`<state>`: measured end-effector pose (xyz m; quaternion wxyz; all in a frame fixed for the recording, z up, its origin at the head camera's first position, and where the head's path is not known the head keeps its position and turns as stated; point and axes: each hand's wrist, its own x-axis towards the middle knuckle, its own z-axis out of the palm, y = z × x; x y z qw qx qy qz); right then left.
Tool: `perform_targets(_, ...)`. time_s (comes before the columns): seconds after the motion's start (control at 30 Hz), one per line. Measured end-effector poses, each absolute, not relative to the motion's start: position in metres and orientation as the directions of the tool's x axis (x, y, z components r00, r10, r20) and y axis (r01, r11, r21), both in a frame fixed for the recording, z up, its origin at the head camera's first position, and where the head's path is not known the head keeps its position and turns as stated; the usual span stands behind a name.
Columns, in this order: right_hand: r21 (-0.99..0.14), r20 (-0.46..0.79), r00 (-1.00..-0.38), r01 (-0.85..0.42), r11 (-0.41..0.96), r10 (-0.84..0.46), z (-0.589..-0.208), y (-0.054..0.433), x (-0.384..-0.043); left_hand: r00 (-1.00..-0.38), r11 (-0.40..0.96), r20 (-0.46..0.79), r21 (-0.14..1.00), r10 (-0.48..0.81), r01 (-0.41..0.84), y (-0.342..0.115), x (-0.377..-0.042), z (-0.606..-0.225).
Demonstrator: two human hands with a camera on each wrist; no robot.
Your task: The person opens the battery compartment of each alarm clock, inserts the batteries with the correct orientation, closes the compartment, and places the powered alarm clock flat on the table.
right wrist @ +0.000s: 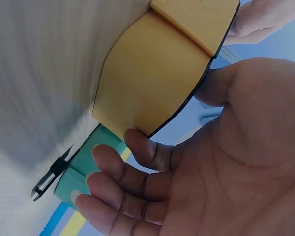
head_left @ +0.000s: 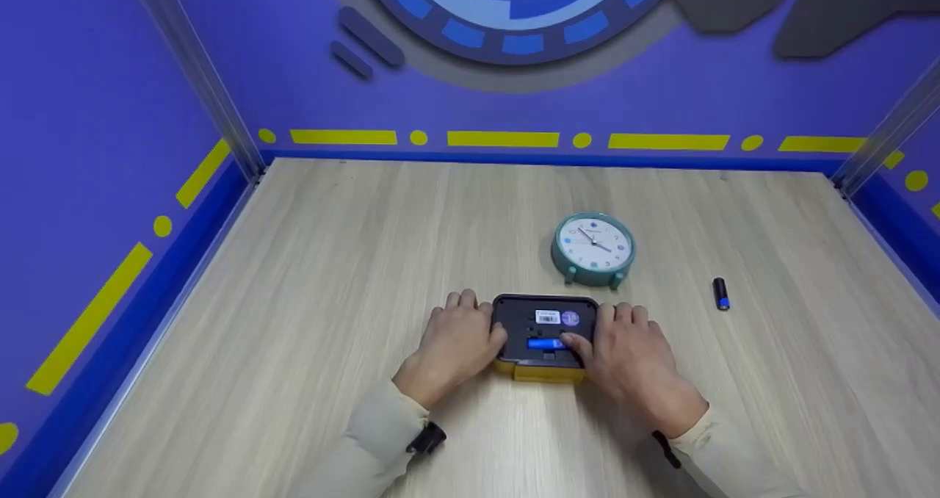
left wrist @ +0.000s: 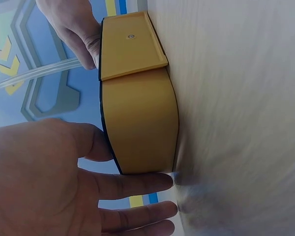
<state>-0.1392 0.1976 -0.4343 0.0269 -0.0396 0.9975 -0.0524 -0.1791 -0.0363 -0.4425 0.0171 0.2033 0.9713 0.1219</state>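
A yellow clock [head_left: 547,374] with a black back lies on the table, back side up, its front hidden. A blue battery [head_left: 543,344] sits in the slot in that back, beside a barcode label and a round sticker. My left hand [head_left: 460,340] holds the clock's left side, thumb at the upper edge and index finger along the wall in the left wrist view. At the right side is my right hand [head_left: 633,351], its thumb [head_left: 578,345] pressing the battery's right end. Its index fingertip [right wrist: 137,142] is against the yellow wall in the right wrist view.
Behind the yellow clock lies a round teal alarm clock [head_left: 593,247], dial up. A black battery [head_left: 721,294] with a blue end lies farther right on the wooden table [head_left: 352,263]. Blue panels [head_left: 514,109] stand along the back and sides.
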Motion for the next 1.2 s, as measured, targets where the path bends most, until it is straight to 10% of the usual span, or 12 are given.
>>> perform_targets(1.2, -0.142, -0.074, -0.994, -0.066, 0.988, -0.077, -0.4315, 0.1981, -0.1409, -0.917, 0.889, 0.013, 0.242, 0.398, 0.389, -0.0352, -0.1800, -0.4424)
